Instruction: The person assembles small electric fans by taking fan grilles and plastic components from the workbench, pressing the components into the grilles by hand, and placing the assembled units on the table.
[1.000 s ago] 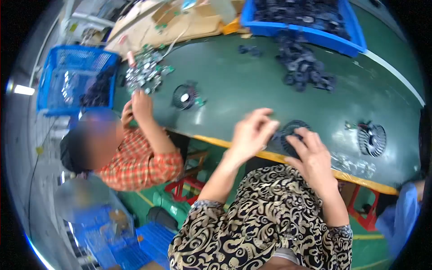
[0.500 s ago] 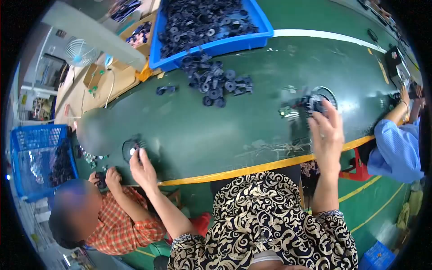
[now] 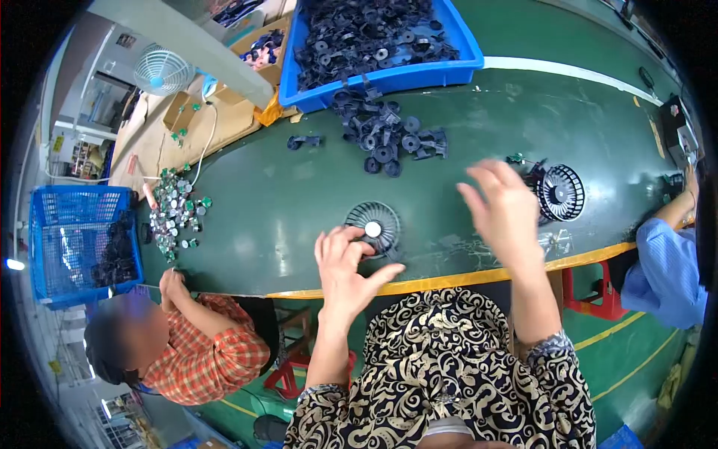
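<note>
— Green tabletop (image 3: 262, 202) is seen curving across the workroom, edged with a yellow strip (image 3: 441, 282). What is laid on it?

— At the far side a blue tray (image 3: 389, 78) is heaped with dark parts, and a loose pile (image 3: 385, 138) of them is spread in front. Small circuit boards (image 3: 176, 213) are scattered at the left, beside a blue basket (image 3: 82, 194).

— And where is the left hand (image 3: 345, 273) placed?

— At a round dark fan cage (image 3: 385, 213), which is set on the tabletop near the yellow strip, a white disc (image 3: 372, 230) shown at its middle. The fingers are bent at the cage's near left side; the thumb is spread away from them.

— How is the right hand (image 3: 510, 217) held?

— Raised, just left of a second fan cage (image 3: 562, 193). Its fingers are curled, with a gap left before the thumb.

— Are others seen?

— A plaid sleeve (image 3: 239, 352) is seen at the left, a blue sleeve (image 3: 666, 262) at the right.
</note>
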Tool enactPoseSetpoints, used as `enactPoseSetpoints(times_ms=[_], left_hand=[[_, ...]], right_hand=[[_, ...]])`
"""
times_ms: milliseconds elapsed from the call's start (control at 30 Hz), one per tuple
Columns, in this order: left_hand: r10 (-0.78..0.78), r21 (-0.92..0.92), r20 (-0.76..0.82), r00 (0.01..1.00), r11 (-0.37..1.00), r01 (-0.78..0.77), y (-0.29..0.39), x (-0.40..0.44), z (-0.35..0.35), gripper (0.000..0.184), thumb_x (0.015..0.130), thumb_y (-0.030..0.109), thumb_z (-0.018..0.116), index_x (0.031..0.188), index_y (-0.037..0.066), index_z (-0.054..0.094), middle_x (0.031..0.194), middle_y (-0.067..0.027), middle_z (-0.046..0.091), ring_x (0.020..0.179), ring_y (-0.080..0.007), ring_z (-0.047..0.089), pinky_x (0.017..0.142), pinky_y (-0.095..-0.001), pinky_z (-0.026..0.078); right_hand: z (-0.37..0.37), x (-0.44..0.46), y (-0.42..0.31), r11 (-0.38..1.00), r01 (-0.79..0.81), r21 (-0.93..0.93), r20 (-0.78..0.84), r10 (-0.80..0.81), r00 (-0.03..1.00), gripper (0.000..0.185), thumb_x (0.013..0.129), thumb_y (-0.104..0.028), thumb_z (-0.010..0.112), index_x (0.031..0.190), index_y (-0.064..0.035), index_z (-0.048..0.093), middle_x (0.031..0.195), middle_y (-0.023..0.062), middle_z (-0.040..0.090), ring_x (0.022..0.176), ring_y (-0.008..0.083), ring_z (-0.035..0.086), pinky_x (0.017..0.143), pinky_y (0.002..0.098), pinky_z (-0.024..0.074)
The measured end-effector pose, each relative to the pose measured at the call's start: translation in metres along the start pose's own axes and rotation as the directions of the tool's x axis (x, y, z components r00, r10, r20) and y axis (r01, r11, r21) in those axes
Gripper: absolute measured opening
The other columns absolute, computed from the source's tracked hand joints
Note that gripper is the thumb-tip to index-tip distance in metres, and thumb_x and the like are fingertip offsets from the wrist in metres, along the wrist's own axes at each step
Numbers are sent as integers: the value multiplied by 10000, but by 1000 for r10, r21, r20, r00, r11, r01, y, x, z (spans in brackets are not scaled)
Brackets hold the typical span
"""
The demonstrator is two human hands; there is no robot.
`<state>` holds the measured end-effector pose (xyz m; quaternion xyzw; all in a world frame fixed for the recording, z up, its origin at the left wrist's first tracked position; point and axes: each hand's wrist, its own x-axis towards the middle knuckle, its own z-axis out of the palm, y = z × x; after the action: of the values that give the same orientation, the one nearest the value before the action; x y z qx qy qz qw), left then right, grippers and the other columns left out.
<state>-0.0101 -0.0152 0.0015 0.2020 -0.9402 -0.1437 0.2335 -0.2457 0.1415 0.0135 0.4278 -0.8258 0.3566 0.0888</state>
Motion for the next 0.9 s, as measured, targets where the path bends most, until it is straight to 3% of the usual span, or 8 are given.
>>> enactPoseSetpoints(times_ms=[133, 233, 367, 567, 600, 700, 800, 900], left_hand=[[-53, -73, 49, 997, 996, 56, 24, 1, 15, 564, 632, 351, 974, 985, 61, 643, 1345, -174, 577, 1260, -396, 560, 1097, -541, 427], [-162, -159, 40, 986, 973, 166, 37, 1, 26, 712, 651, 335, 976, 1187, 45, 608, 1478, -221, 473, 1346, -442, 510, 1132, -527, 428], [-152, -102, 119, 981, 981, 164, 44, 3, 32, 1034, 698, 271, 954, 1528, 27, 390, 1573, -233, 395, 1424, -451, 436, 1168, -523, 399], [-105, -59, 232, 967, 991, 121, 38, 12, 8, 1015, 695, 197, 921, 1552, 41, 400, 1496, -215, 495, 1418, -420, 440, 1190, -515, 340], [-89, -9, 253, 963, 996, 94, 34, 10, 2, 1001, 691, 188, 918, 1545, 44, 416, 1476, -215, 514, 1411, -417, 445, 1187, -513, 338], [-112, 61, 244, 963, 993, 100, 28, 6, -11, 893, 714, 168, 892, 1502, 60, 485, 1392, -192, 568, 1370, -406, 468, 1173, -540, 329], [-159, 178, 200, 967, 976, 124, 22, 1, -15, 757, 743, 164, 871, 1424, 51, 562, 1254, -167, 638, 1300, -382, 516, 1156, -542, 343], [-189, 191, 166, 968, 969, 156, 13, -2, -17, 570, 774, 160, 851, 1295, 42, 651, 1063, -114, 701, 1196, -345, 577, 1110, -528, 379]], right_hand=[[54, 29, -7, 996, 89, -15, -41, -89, 995, 285, 855, -83, 731, 1127, -2, 700, 1196, 154, 671, 1050, 327, 706, 859, 416, 605], [85, 43, -6, 995, 76, -66, 11, -76, 997, 264, 825, -5, 658, 1089, 11, 664, 1073, 171, 653, 1001, 327, 715, 814, 413, 613], [89, 39, -2, 998, 69, -7, -6, -69, 998, 227, 845, -23, 660, 1069, 7, 687, 986, 169, 656, 872, 349, 723, 748, 436, 606], [47, 15, 3, 919, -39, 392, -44, 61, 997, 197, 877, -18, 680, 1066, 1, 732, 940, 203, 698, 834, 405, 702, 743, 467, 564], [41, 5, 5, 888, -99, 448, 38, 91, 995, 212, 882, -9, 677, 1088, 3, 730, 943, 198, 696, 812, 383, 701, 732, 439, 555], [39, -28, 11, 764, -344, 545, 226, 261, 939, 219, 970, -41, 685, 1182, -2, 721, 931, 118, 721, 737, 143, 654, 654, 314, 522], [34, -45, 17, 819, -431, 379, 251, 358, 900, 300, 952, -38, 715, 1252, -28, 702, 933, 108, 713, 721, 157, 668, 668, 303, 535], [25, -44, 13, 934, -331, 137, 104, 318, 942, 339, 917, -48, 758, 1252, -56, 707, 1007, 112, 672, 805, 236, 688, 721, 333, 552]])
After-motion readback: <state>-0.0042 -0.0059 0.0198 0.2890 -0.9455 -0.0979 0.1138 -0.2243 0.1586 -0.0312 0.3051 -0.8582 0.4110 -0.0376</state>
